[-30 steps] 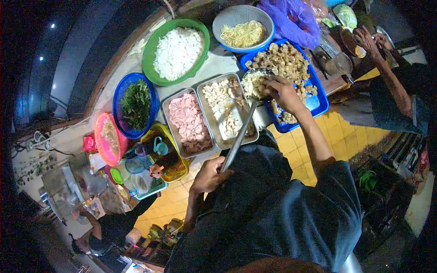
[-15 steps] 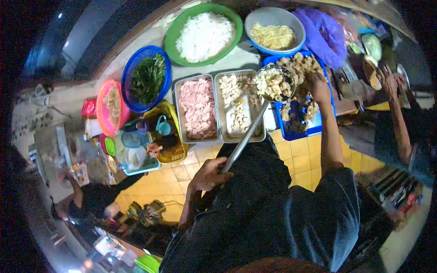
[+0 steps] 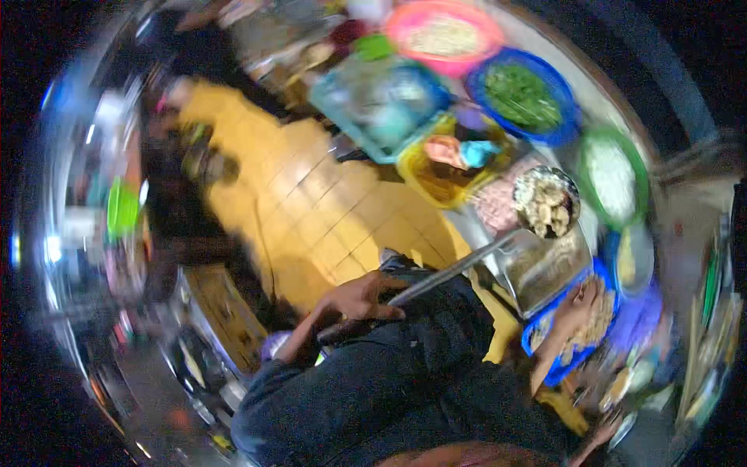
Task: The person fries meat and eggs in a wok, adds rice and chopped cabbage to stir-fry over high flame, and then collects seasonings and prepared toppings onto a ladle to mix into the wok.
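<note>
My left hand (image 3: 362, 300) is closed around the handle of a long-handled ladle (image 3: 459, 268), near its lower end. The ladle's round bowl, filled with chopped pale food (image 3: 546, 204), hangs over the metal trays. Below it is a metal tray (image 3: 548, 268), its contents blurred; behind, pink sliced meat (image 3: 496, 201) is partly covered by the bowl. My right hand (image 3: 576, 310) reaches into a blue tray (image 3: 556, 377) of light brown food pieces. Its fingers are blurred against the food, so I cannot make out whether they grip any.
A yellow basket (image 3: 416, 173) and a teal crate (image 3: 327, 97) stand left of the trays. Beyond are a pink basin (image 3: 401, 35), a blue basin of greens (image 3: 572, 117) and a green basin of white food (image 3: 642, 175). Another person's hand (image 3: 603, 436) shows at lower right.
My view has swung left, so the trays now appear further right. The loaded ladle has moved from beside the blue tray towards the pink meat. My right hand remains at the blue tray.
</note>
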`<move>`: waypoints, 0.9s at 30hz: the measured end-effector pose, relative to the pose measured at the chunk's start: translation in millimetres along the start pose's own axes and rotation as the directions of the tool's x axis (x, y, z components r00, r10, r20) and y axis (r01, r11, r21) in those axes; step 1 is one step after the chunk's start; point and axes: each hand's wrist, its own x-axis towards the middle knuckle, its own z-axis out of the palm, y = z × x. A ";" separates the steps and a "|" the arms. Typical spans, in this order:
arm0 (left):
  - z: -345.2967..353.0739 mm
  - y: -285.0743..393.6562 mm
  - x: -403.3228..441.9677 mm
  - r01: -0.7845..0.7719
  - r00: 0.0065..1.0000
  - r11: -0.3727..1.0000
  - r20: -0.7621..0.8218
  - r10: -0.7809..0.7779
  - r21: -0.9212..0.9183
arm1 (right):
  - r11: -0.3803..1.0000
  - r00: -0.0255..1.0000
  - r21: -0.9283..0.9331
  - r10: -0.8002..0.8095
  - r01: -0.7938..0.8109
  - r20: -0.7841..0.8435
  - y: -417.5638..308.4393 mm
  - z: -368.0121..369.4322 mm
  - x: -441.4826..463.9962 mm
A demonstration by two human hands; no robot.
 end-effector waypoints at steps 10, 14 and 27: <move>-12.6 -95.6 -235.1 -0.157 0.511 0.877 -0.797 -0.322 -0.455 | 0.475 0.039 0.852 -0.877 0.221 0.479 -432.8 116.7 -84.8; -38.1 -101.8 -291.1 -0.333 0.181 0.777 -0.845 -0.504 -0.534 | 0.328 -0.694 0.942 -0.694 -0.070 0.190 -549.1 71.5 -181.4; -116.5 -199.9 -571.4 -0.300 -0.815 0.948 -0.487 -0.314 -0.108 | 0.825 -0.934 0.502 -0.347 -0.260 0.086 -907.4 13.1 -517.2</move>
